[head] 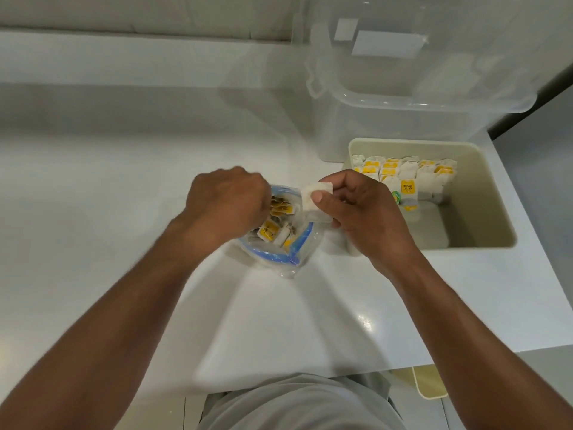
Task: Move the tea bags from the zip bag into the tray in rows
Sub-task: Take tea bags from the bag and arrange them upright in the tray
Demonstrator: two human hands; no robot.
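A clear zip bag (pixel 297 252) with a blue zip strip stands open on the white counter, with several white and yellow tea bags (pixel 273 231) inside. My left hand (pixel 226 203) reaches into its mouth, fingers curled down among the tea bags; what they hold is hidden. My right hand (pixel 356 212) pinches a white tea bag (pixel 316 200) between thumb and fingers just right of the bag's mouth. To the right, the beige tray (pixel 496 218) holds rows of upright tea bags (pixel 403 172) along its far side.
A large clear plastic storage box (pixel 418 88) stands behind the tray. The white counter (pixel 124 181) ends near my body, and its right edge runs just past the tray. A pale yellow bin (pixel 428 383) sits on the floor below.
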